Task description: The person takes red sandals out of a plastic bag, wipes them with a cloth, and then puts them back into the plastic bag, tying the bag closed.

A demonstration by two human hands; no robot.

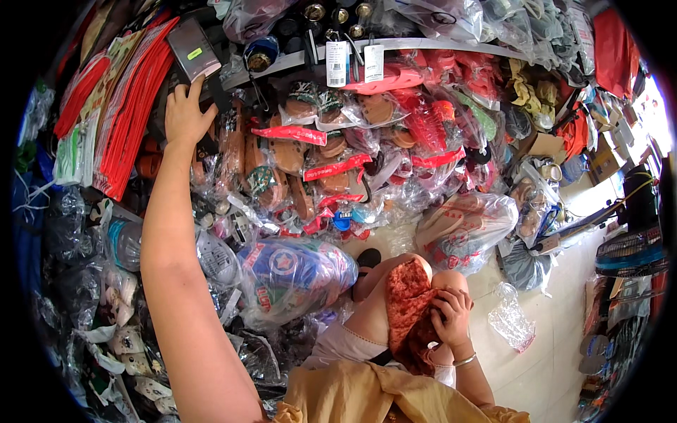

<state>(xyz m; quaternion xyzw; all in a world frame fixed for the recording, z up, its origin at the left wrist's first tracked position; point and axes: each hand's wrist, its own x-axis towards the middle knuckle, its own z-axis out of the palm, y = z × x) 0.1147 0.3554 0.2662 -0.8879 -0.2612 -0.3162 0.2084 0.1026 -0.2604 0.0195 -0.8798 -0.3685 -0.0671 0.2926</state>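
Observation:
My left hand point(186, 113) reaches up and far left to a rack of hanging goods. Its fingers touch the lower edge of a dark flat packet point(192, 49) with a small yellow-green label, and I cannot tell whether they grip it. Red plastic-wrapped packs point(134, 106) hang just left of that hand. My right hand point(451, 315) is low at the centre right, fingers curled into a rust-red patterned cloth point(407, 303) that lies over my knee. A thin bangle point(464, 360) sits on that wrist.
Bagged sandals and slippers point(331, 151) fill the wall ahead. A bagged blue, red and white ball point(296, 271) sits below them. A big bag of footwear point(469, 229) lies on the pale tiled floor point(557, 331), with a crumpled clear bag point(509, 321) beside it.

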